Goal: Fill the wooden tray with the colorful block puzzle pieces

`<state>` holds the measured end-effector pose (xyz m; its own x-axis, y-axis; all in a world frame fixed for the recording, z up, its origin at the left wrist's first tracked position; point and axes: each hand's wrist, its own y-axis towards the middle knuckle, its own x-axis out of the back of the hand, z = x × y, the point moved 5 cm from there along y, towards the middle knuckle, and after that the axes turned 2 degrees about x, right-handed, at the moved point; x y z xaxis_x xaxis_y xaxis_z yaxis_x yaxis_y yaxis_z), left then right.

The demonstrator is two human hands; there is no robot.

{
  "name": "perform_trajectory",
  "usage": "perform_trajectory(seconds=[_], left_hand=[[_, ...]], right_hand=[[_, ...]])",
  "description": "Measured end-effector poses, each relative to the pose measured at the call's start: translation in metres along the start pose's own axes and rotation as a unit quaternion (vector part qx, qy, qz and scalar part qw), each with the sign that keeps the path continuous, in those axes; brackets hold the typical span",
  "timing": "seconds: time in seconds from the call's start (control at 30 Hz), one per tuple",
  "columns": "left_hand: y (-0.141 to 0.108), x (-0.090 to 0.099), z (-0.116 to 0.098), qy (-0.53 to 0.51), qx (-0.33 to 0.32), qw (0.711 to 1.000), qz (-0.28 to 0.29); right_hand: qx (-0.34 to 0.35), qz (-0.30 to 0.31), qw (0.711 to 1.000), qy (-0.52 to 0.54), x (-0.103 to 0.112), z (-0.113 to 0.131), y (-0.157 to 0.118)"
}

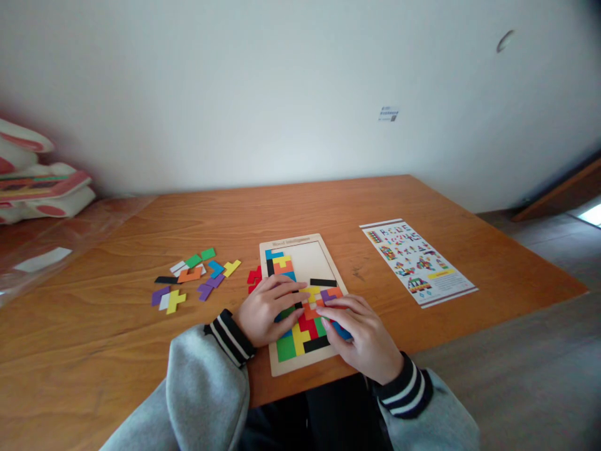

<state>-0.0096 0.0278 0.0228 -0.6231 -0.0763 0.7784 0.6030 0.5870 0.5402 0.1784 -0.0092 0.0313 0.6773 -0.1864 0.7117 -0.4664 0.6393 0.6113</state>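
We find a shallow wooden tray [307, 260] on the table [141, 351], its lower part largely filled with coloured blocks [286, 349], its upper right bare. Our left hand [271, 310] lies over the tray's left side; our right hand [364, 335] reaches over its lower right edge, contact with individual blocks unclear. We note loose pieces [190, 275] left of the tray, and a printed sheet [417, 263] well apart to its right.

You are wearing a gray top [162, 413], its loose sleeves [209, 376] ending in black cuffs [230, 338], each double-striped in white, and you are pairing it with black legwear [347, 413].
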Motion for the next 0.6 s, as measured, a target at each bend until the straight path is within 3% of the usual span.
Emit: perform_trajectory(seconds=[0.17,0.33,0.47,0.6], left_hand=[[-0.002,-0.005,0.002,-0.010,0.007,1.000,0.022],[-0.001,-0.004,0.000,-0.032,0.001,0.999,0.031],[0.000,-0.004,0.000,-0.035,0.000,0.999,0.039],[-0.002,-0.005,0.001,-0.038,0.003,0.999,0.033]], right_hand=[[-0.025,-0.005,1.000,-0.015,0.000,-0.005,-0.001],[-0.066,0.042,0.997,-0.024,-0.007,-0.012,-0.002],[-0.055,0.091,0.994,-0.028,-0.012,-0.012,-0.002],[-0.058,0.100,0.993,-0.037,-0.013,-0.013,-0.003]])
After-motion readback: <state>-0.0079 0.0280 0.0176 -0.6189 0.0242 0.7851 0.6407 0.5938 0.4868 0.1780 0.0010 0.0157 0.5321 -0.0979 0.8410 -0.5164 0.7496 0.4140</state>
